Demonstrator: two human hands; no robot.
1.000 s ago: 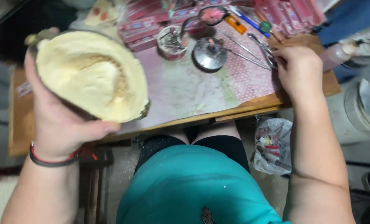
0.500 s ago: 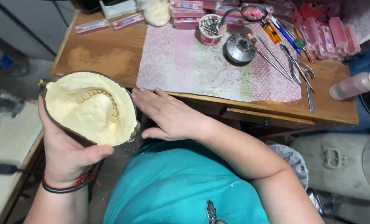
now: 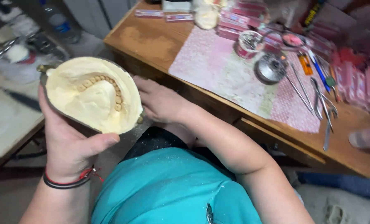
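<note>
The left grip [image 3: 71, 139] is wrapped around a metal flask [image 3: 91, 95] from below, thumb on its near edge. The flask is filled with cream plaster, with an arch of teeth [image 3: 104, 89] set in it. The right grip [image 3: 160, 101] lies just right of the flask, fingers spread flat, holding nothing, by the worktop [image 3: 151, 41] edge. Beyond it sit a pink mat [image 3: 218, 70], a small tin [image 3: 270, 68] and metal tools [image 3: 317, 99].

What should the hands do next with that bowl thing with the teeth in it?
Probably bring the right hand onto the flask to steady it. The left hand alone grips the flask from below, with the row of teeth facing up, and the right hand rests beside its rim.
</note>
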